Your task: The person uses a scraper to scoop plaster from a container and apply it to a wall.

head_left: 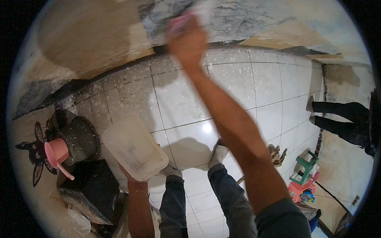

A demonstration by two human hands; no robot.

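My left hand (133, 175) grips a pale, cloudy plastic tub (137, 146) from its near end, low in front of my legs. Most of those fingers are hidden behind the tub. My right arm reaches far forward to the wall (254, 23). There my right hand (187, 44) is closed on a pink and whitish tool (183, 20), smeared by motion, so its exact kind is unclear. The wall around it is patchy, with grey-white smears beside bare tan areas.
White floor tiles (186, 107) carry pale splatters along the wall. At left stand a dark bucket (81, 139), a pink dipper (56, 152) and a black box-shaped container (91, 190). At right are a green stool (305, 166), a crumpled brown thing (276, 156) and another person's dark-trousered legs (337, 111).
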